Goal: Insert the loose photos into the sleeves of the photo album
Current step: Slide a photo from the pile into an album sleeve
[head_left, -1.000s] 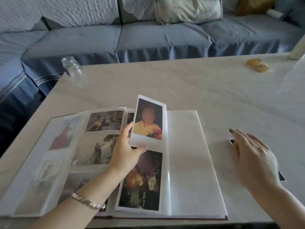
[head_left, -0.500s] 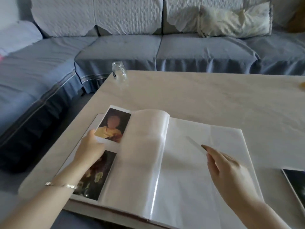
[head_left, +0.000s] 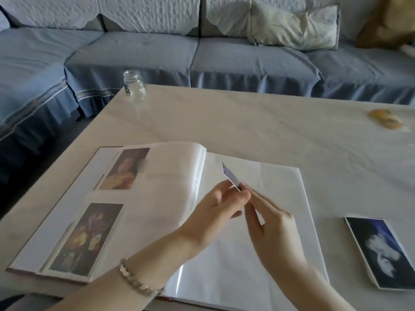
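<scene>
The photo album (head_left: 276, 254) lies open on the table, its right page showing blank white sleeves. The left page holds a photo in yellow tones (head_left: 124, 169) above a dark, colourful photo (head_left: 84, 239). A turned leaf (head_left: 170, 176) arches over the spine. Above the right page, both hands meet on a loose photo (head_left: 230, 176) seen almost edge-on. My left hand (head_left: 215, 212) pinches its lower end, and my right hand (head_left: 269, 223) pinches it from the right. A stack of loose photos (head_left: 379, 250) with a dark blue-and-white picture on top lies right of the album.
A small empty glass jar (head_left: 134, 86) stands at the table's far left corner. A yellowish wrapped object (head_left: 385, 121) lies at the far right. A blue sofa (head_left: 224, 57) with pillows runs behind and to the left of the table (head_left: 247, 122).
My left hand turned a leaf over to the left, let go of it and came to the centre. My right hand lifted a photo from the table; both hands now hold it over the right page.
</scene>
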`<move>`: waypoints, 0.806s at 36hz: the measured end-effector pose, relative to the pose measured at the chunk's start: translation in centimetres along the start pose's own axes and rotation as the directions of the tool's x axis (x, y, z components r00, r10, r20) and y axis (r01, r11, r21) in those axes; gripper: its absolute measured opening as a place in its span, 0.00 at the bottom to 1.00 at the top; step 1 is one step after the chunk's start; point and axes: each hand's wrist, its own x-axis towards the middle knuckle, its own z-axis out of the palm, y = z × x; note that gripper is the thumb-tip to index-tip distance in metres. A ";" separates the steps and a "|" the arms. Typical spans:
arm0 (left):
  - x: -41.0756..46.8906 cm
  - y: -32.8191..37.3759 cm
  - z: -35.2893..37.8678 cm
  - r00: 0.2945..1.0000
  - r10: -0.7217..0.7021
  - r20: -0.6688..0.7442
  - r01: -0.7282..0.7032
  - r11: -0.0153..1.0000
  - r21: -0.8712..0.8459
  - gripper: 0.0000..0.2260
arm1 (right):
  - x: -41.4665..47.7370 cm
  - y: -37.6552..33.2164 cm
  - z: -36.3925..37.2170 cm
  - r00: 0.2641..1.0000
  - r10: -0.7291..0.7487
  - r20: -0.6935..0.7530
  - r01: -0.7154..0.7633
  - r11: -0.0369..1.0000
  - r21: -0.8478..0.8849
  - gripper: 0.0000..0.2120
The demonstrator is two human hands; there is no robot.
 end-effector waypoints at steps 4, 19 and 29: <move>1.8 -0.6 2.0 0.976 0.055 -0.208 -0.043 0.997 0.062 0.11 | -0.5 0.6 -1.0 0.983 0.033 0.178 -0.038 0.999 0.023 0.23; 9.5 -1.5 -0.1 0.810 0.268 -0.522 0.174 0.740 0.649 0.04 | -1.3 10.9 -4.1 0.853 0.411 0.322 -0.176 0.807 -0.564 0.45; 11.3 -2.6 1.2 0.849 0.204 -0.488 0.248 0.662 0.707 0.07 | -2.3 11.3 -3.5 0.892 0.385 0.236 -0.233 0.841 -0.489 0.39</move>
